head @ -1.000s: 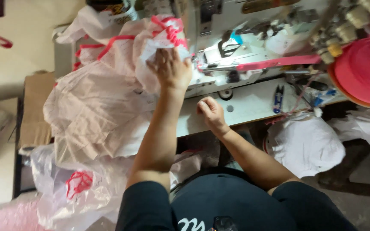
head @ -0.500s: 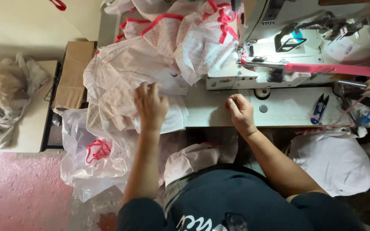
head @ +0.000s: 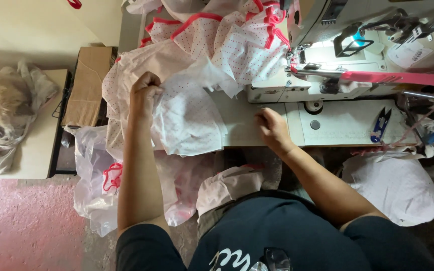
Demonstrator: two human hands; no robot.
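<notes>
My left hand (head: 144, 93) is closed on a piece of white fabric with small red dots (head: 189, 118) and holds it bunched at the left end of the sewing table (head: 347, 128). More dotted pieces with pink trim (head: 217, 42) are heaped behind it. My right hand (head: 272, 129) rests knuckles-up on the table's front edge, fingers curled, holding nothing, just in front of the white sewing machine (head: 357, 55). A pink binding strip (head: 403, 79) runs out of the machine to the right.
Small blue thread snips (head: 380, 124) lie on the table to the right. A cardboard box (head: 89, 85) and a low white table with crumpled cloth (head: 6, 108) stand at left. Plastic bags of fabric (head: 101, 185) hang below; another white bundle (head: 398, 185) sits lower right.
My left hand came down from the raised pile, flattened on the cloth, then closed on a dotted piece. My right hand stayed on the table's front edge. The view swung to the left.
</notes>
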